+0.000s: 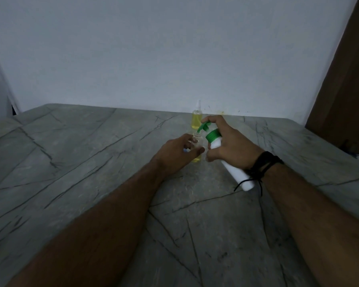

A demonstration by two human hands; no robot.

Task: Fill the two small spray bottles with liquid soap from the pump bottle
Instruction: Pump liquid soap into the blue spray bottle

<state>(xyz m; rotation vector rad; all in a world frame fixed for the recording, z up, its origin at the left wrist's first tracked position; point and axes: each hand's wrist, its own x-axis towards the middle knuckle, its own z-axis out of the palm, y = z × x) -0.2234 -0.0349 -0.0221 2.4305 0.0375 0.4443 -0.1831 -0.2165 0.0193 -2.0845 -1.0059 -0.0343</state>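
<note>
The open bottle (196,149), small, clear and cylindrical with a threaded neck, stands upright on the table (91,162) with a shallow band of yellow soap at its base. The left hand (175,153) holds it, fingers and thumb curled round its lower body, so much of the clear wall is hidden.

Just right of the open bottle, the pump bottle (229,162) is tilted steeply, its smooth white body slanting down and right toward the wrist. It has a ribbed green collar, and its green pump head (203,126) ends in a spout over the open bottle's mouth. The right hand (229,145) grips the white body, with the forefinger laid on top of the pump head. A black cord band (262,164) wraps the right wrist, a loose end hanging over the white body.

Behind the open bottle, near the wall, stands the capped bottle (197,119), the same slim shape, nearly full of yellow soap and topped by a clear cap.

The table is grey stone with a matt surface crossed by dark, thin veins. Beyond it rises a plain pale wall (153,48), and a brown wooden panel (344,79) stands far right of the open bottle.
</note>
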